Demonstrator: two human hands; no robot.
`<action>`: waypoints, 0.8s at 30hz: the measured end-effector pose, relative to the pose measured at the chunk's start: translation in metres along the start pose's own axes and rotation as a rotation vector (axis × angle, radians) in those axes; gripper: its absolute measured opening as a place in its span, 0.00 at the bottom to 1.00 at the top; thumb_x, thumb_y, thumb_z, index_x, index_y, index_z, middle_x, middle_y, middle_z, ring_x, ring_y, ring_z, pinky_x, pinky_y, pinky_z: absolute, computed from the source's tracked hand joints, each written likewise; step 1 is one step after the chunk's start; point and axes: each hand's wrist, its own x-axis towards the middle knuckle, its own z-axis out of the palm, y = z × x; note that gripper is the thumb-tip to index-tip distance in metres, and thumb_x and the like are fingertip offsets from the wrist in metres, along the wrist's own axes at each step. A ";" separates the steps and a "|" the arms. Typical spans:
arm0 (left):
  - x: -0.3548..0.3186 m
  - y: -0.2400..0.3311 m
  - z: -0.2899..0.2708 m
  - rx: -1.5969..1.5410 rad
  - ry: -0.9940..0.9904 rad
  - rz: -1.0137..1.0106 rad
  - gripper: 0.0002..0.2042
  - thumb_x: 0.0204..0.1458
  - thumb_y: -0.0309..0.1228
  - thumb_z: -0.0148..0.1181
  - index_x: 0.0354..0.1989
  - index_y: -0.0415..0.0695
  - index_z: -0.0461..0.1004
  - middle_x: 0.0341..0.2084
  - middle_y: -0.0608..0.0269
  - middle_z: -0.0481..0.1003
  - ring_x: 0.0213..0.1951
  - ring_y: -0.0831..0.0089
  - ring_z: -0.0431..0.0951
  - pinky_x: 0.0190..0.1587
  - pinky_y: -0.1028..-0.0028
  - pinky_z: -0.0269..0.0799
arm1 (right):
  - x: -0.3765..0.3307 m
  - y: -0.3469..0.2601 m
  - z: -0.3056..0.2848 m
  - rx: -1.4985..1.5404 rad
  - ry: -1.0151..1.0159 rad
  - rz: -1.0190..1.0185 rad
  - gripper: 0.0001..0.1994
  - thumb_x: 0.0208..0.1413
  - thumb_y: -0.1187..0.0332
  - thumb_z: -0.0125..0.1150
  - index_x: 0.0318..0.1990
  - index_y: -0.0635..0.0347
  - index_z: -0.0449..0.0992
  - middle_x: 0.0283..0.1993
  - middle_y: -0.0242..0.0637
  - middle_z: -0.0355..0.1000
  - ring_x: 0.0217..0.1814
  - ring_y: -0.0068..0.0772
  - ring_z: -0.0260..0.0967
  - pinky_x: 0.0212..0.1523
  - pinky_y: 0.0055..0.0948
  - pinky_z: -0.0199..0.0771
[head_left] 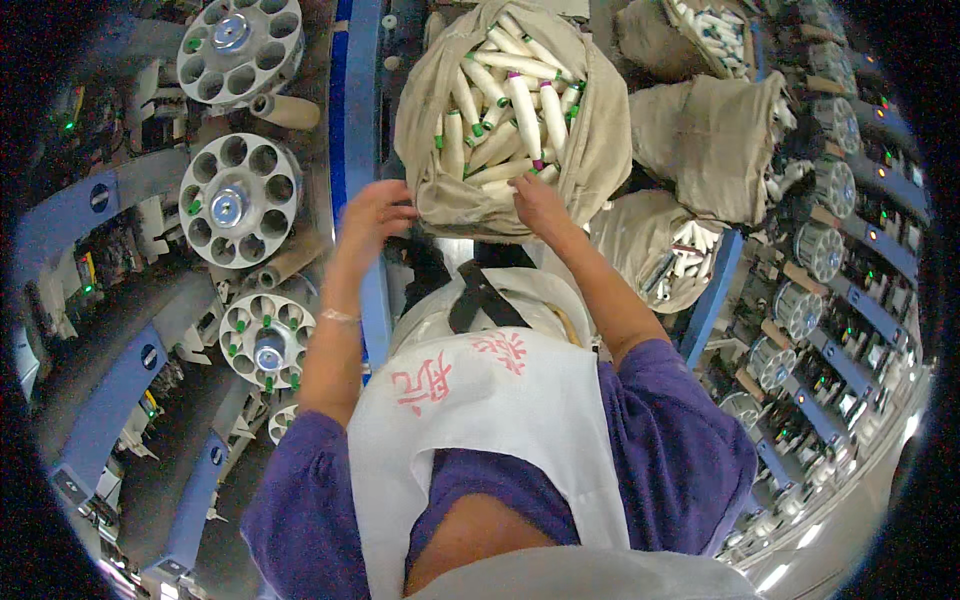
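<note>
A cloth sack (608, 130) stands in front of me with its mouth wide, full of white yarn bobbins (523, 115) with green or purple ends. At its near edge, my right hand (541, 205) has its fingers closed at the end of a pale yarn bobbin (496, 188). My left hand (378, 212), slightly blurred, is beside the sack's near left side. Its fingers are stretched apart, and nothing shows in them.
On the left, a winding machine carries round magazines with holes (240, 200); the lower magazine (268, 342) holds several green-tipped bobbins. More bobbin sacks (690, 145) stand at right, beside a blue post (712, 290). Another machine row (800, 310) runs along the far right.
</note>
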 end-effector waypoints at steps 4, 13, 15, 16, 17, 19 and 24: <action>0.094 -0.087 0.115 0.568 -0.088 0.065 0.20 0.50 0.29 0.58 0.52 0.45 0.66 0.41 0.59 0.74 0.41 0.70 0.75 0.44 0.71 0.72 | 0.026 0.045 0.011 -0.594 -0.219 -0.158 0.11 0.42 0.66 0.63 0.33 0.60 0.74 0.32 0.42 0.69 0.31 0.45 0.70 0.36 0.38 0.71; 0.079 -0.103 0.147 1.079 -0.152 0.401 0.22 0.43 0.25 0.59 0.51 0.42 0.66 0.39 0.49 0.73 0.44 0.53 0.73 0.47 0.61 0.68 | 0.109 0.036 -0.080 0.437 -0.721 0.314 0.14 0.47 0.62 0.60 0.41 0.57 0.78 0.33 0.41 0.76 0.32 0.27 0.73 0.34 0.27 0.71; 0.057 -0.073 0.161 0.920 -0.085 0.520 0.21 0.42 0.22 0.57 0.49 0.42 0.68 0.37 0.51 0.74 0.42 0.55 0.74 0.45 0.63 0.69 | 0.158 0.026 -0.053 0.301 -0.232 0.078 0.14 0.49 0.62 0.58 0.36 0.66 0.76 0.33 0.47 0.74 0.35 0.37 0.73 0.39 0.31 0.71; 0.046 -0.060 0.170 0.825 -0.075 0.559 0.21 0.41 0.21 0.56 0.48 0.43 0.69 0.37 0.53 0.73 0.41 0.56 0.73 0.43 0.64 0.69 | 0.177 0.025 -0.030 0.064 -0.119 -0.002 0.16 0.48 0.63 0.57 0.35 0.71 0.73 0.33 0.49 0.72 0.36 0.47 0.72 0.42 0.37 0.71; 0.037 -0.050 0.177 0.711 -0.042 0.607 0.21 0.40 0.19 0.56 0.47 0.43 0.70 0.36 0.54 0.73 0.40 0.58 0.73 0.42 0.66 0.70 | 0.198 0.020 0.003 -0.322 0.023 -0.040 0.20 0.44 0.62 0.61 0.38 0.72 0.69 0.34 0.49 0.71 0.39 0.52 0.70 0.45 0.41 0.70; 0.031 -0.038 0.187 0.837 -0.003 0.824 0.24 0.37 0.17 0.52 0.48 0.44 0.70 0.35 0.57 0.73 0.36 0.62 0.73 0.38 0.69 0.70 | 0.213 0.030 0.057 -0.556 0.188 0.115 0.28 0.35 0.58 0.67 0.43 0.67 0.68 0.37 0.46 0.71 0.41 0.50 0.69 0.47 0.40 0.69; 0.027 -0.033 0.174 0.580 0.127 0.405 0.16 0.44 0.25 0.56 0.44 0.44 0.72 0.30 0.58 0.72 0.27 0.70 0.71 0.31 0.72 0.68 | 0.245 0.061 0.071 -0.326 -0.147 -0.071 0.24 0.33 0.52 0.71 0.34 0.62 0.79 0.33 0.42 0.75 0.40 0.40 0.73 0.41 0.38 0.72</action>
